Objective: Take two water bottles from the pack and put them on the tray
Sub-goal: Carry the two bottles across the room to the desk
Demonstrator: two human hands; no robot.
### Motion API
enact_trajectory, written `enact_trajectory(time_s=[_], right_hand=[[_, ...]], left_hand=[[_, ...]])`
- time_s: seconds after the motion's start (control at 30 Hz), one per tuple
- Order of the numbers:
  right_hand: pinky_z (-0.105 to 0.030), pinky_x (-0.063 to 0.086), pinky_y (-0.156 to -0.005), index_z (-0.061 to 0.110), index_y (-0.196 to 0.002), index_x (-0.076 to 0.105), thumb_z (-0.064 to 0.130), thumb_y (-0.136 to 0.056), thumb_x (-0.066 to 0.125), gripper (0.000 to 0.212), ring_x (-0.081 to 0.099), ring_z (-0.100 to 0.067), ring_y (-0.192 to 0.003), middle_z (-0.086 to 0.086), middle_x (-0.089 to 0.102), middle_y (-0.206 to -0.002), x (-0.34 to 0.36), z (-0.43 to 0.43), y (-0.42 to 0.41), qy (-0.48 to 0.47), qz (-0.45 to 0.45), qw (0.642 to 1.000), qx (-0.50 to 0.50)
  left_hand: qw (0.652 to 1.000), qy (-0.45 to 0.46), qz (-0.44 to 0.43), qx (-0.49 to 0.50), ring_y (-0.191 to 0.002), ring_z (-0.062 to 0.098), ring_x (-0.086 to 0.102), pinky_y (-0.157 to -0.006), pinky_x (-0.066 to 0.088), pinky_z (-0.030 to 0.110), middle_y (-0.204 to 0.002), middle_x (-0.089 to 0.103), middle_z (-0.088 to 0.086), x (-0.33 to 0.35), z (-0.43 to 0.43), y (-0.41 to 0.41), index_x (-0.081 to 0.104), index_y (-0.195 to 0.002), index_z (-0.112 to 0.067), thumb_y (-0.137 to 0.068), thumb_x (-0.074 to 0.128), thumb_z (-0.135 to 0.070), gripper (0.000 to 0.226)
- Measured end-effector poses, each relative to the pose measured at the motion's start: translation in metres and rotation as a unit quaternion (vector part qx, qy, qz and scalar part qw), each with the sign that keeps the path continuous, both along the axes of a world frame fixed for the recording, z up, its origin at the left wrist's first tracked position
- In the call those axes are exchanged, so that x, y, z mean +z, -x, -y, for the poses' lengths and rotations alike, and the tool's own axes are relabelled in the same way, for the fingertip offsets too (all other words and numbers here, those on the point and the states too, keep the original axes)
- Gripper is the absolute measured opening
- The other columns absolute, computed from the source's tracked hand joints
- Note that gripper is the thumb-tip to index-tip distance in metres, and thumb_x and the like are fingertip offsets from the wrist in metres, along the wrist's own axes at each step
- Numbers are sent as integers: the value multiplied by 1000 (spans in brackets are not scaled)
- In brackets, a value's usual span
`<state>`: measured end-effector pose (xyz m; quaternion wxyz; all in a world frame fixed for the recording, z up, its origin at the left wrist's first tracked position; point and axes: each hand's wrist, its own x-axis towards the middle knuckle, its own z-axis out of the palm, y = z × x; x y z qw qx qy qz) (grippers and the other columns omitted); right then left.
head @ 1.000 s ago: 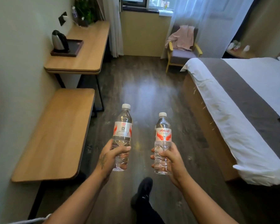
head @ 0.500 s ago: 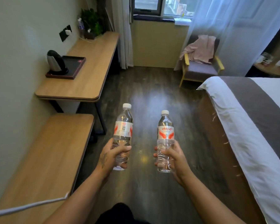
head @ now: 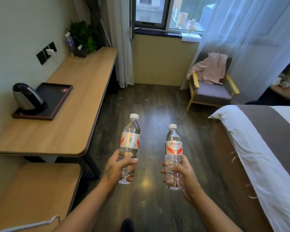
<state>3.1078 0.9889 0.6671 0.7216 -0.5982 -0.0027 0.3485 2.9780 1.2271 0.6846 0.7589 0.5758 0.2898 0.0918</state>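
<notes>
I hold two clear water bottles with white caps and red-and-white labels, both upright over the dark floor. My left hand (head: 115,169) grips the lower half of the left bottle (head: 130,141). My right hand (head: 182,174) grips the lower half of the right bottle (head: 173,148). The dark tray (head: 57,96) lies on the wooden desk (head: 70,128) ahead to the left, with a steel kettle (head: 28,98) standing on its near end. The pack is out of view.
A lower wooden bench (head: 32,195) stands at the near left. The bed (head: 266,148) fills the right side. An armchair (head: 211,91) with a pink cloth sits under the window. A plant (head: 83,36) and another bottle (head: 69,41) stand at the desk's far end.
I have walked forward: the desk, tray and kettle are closer and larger, and the bed has slid right. Both bottles stay upright in my hands.
</notes>
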Motion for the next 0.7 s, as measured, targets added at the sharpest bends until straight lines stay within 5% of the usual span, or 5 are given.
enact_trajectory(time_s=[0.3, 0.7], right_hand=[[-51, 62, -72, 11, -138, 50, 10, -75, 74, 68, 74, -39, -85, -32, 67, -116, 11, -116, -191, -7, 11, 1000, -15], [-48, 63, -63, 10, -138, 49, 9, -76, 72, 66, 72, -38, -84, -29, 66, -114, 5, -240, -477, -26, -2, 999, 21]], left_hand=[[1000, -10, -14, -4, -91, 29, 83, -71, 63, 34, -109, 83, 13, -1, -113, -201, 68, -130, -16, -56, 88, -42, 81], [999, -19, -30, 26, -82, 23, 82, -56, 62, 27, -99, 84, 4, 12, -220, -460, 69, -129, -17, -60, 87, -40, 75]])
